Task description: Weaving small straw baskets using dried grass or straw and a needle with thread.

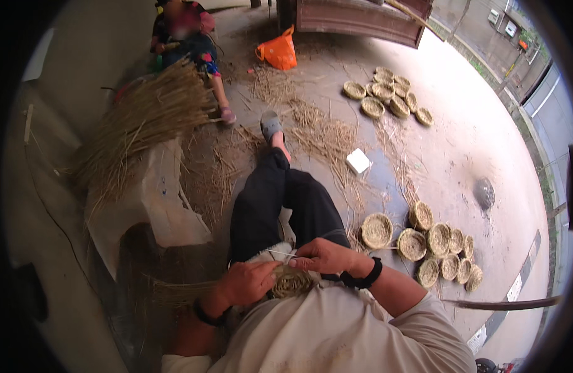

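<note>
In my lap, above my beige shirt, lies a partly woven coil of straw [291, 284]. My left hand [248, 283] is closed on the left side of the coil, with its fingertips partly hidden. My right hand [320, 256] pinches a thin pale strip [277, 252] at the upper right edge of the coil, which stretches leftward across the top of it. Loose straw stalks [181, 289] lie beside my left forearm.
A large straw bundle [137, 118] rests on a draped pale bench [137, 193] at left, beside a seated person [184, 43]. Woven baskets [376, 230] sit in groups at right. An orange bag [278, 51], brown trailer [355, 22] and white square object [358, 161] stand or lie ahead.
</note>
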